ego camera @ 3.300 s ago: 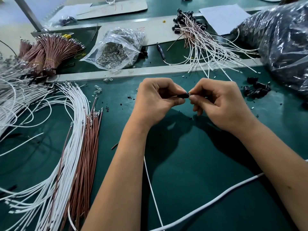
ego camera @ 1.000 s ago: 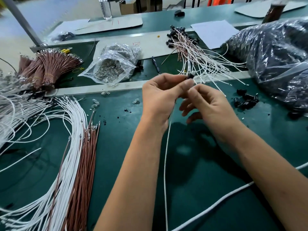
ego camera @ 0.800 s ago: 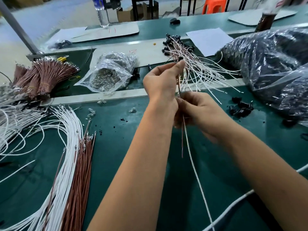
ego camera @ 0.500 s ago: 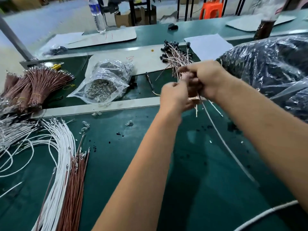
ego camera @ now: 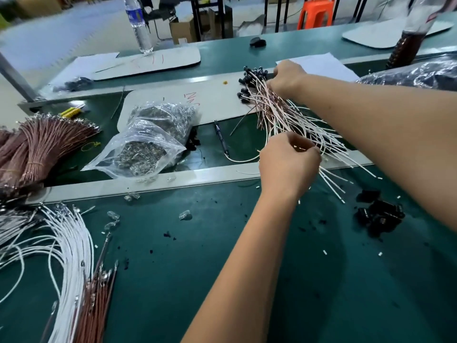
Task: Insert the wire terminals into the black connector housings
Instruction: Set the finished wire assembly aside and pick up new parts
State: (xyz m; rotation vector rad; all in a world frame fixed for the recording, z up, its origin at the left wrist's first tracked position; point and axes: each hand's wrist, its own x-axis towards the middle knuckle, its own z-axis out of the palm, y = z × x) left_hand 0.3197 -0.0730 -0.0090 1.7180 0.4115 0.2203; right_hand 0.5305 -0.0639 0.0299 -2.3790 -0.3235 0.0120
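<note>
Hands both out at the far right part of the bench, over the heap of finished wires. We note the right hand at the heap's far end, just beside the black connector housings fitted there, fingers curled down among the wires; whether it pinches one we cannot tell. Left hand sits at the near end of the heap, on the pale rail crossing the bench, fingers bent around the loose wire tails; its grip is hidden behind the knuckles. Loose black housings lie near the right edge, apart from both hands. White wires and brown wires with terminals run along the near left corner. A bound brown bundle rests at the left edge, a clear bag of metal terminals mid-bench beyond the rail.
</note>
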